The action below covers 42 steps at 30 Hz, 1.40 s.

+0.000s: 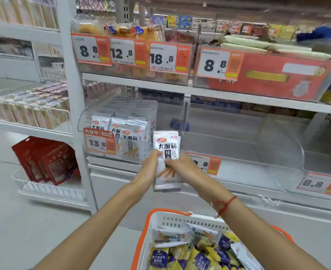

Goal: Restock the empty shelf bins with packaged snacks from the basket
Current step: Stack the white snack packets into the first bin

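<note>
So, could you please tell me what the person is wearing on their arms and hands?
Both forearms are bare, with no sleeves in view and no gloves. The right wrist carries a thin red string bracelet, tied with a loose end hanging. The left hand and right hand show no rings or watch that I can make out.

red pouches in wire rack, orange price tags

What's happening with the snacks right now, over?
Left hand and right hand both grip white snack packet. Upright before clear bin. Basket below. Nothing blocking.
</note>
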Each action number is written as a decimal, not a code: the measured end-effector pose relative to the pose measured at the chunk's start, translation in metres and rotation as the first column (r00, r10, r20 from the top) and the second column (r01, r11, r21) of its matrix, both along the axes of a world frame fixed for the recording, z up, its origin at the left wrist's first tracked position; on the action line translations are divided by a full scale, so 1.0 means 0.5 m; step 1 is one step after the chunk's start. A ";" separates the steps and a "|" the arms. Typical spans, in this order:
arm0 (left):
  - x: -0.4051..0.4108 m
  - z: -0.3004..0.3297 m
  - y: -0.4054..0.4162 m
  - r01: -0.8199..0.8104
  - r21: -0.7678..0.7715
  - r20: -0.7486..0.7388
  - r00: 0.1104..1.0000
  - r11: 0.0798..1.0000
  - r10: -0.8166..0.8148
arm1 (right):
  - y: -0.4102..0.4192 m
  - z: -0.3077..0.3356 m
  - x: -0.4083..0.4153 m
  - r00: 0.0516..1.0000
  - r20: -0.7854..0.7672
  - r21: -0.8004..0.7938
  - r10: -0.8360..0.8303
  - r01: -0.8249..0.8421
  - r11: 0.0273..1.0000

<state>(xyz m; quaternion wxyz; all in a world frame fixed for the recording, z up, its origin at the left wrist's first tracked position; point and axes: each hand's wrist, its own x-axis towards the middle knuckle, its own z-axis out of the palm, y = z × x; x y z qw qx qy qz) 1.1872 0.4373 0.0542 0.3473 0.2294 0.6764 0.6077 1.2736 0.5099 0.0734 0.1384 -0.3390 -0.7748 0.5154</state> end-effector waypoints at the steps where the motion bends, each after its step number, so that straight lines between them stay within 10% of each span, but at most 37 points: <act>1: -0.024 0.020 0.004 0.023 -0.037 -0.036 0.999 0.999 -0.025 | 0.006 0.021 -0.016 1.000 0.001 -0.036 -0.015 0.015 0.999; 10: -0.216 0.163 0.067 0.208 -0.263 -0.325 0.900 0.942 -0.289 | 0.081 0.094 -0.155 0.985 -0.112 -0.269 -0.128 0.094 0.958; 15: -0.293 0.205 0.106 0.283 -0.467 -0.572 0.625 0.838 -0.531 | 0.130 0.059 -0.225 0.968 -0.170 -0.226 -0.185 0.145 0.963; 25: -0.369 0.202 0.273 0.131 -0.735 -0.596 0.342 0.665 -0.727 | 0.251 -0.010 -0.349 0.919 -0.095 0.004 -0.383 0.385 0.923; 30: -0.417 0.144 0.353 -0.162 -0.631 -0.775 0.158 0.758 -0.612 | 0.304 -0.029 -0.424 0.887 -0.104 0.086 -0.449 0.458 0.885; 42: -0.464 0.103 0.428 -0.160 -0.293 -0.944 0.207 0.943 -0.258 | 0.370 -0.077 -0.463 0.851 -0.246 -0.054 -0.464 0.466 0.883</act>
